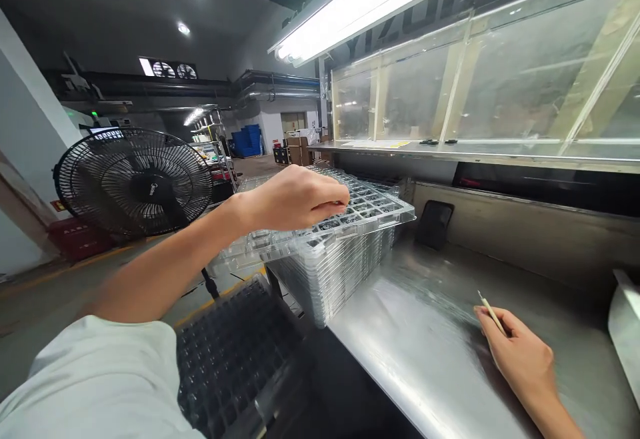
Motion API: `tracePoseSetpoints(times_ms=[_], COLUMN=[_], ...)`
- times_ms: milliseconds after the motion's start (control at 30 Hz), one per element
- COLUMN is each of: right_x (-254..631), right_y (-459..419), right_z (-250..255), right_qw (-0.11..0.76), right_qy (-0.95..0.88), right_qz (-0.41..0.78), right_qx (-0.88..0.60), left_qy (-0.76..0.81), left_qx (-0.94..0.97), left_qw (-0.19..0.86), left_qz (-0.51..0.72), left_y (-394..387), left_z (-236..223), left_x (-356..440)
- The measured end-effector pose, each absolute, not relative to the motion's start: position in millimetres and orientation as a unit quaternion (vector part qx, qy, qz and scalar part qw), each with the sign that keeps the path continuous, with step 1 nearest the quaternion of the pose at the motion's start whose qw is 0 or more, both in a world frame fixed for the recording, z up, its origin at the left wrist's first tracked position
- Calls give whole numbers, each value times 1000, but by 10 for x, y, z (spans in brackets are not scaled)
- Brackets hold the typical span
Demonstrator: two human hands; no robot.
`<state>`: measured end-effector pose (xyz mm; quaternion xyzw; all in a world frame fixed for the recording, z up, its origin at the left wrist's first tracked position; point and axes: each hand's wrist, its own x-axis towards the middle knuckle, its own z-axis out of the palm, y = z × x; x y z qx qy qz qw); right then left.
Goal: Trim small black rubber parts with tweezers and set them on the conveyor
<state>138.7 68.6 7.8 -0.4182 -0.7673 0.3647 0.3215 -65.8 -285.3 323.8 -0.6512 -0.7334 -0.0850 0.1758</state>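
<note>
My left hand (305,199) reaches over a clear plastic tray (370,217) that lies on top of a tall stack of trays (345,279). Its fingers are pinched together above the tray's pockets; what they hold, if anything, is hidden. Small dark pieces sit in several of the pockets. My right hand (525,352), low over the metal table (405,339), is closed around a thin pale pen-like tool (494,316). The tool has a narrow metal tip that points up and to the left.
A black phone-like slab (435,224) leans against the table's back wall. A large fan (135,182) stands on the left. Below the table edge lies a dark pocketed tray (240,352). A white bin (626,319) is at the right, and a shelf (480,153) runs along the back.
</note>
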Motion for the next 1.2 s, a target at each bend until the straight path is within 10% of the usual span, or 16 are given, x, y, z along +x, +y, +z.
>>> tracePoseSetpoints(times_ms=[367, 767, 1200], right_x=[1347, 1368, 1370], right_y=[603, 727, 768], right_z=[4, -105, -255], right_qw=[422, 542, 540], right_qy=[-755, -655, -633], right_qz=[368, 419, 441], right_qx=[-341, -318, -336], left_qy=[-563, -527, -490], left_qx=[-763, -412, -446], left_qw=[208, -200, -399], left_qz=[-240, -716, -634], left_y=[-2940, -232, 235], left_z=[2270, 606, -126], left_x=[178, 330, 328])
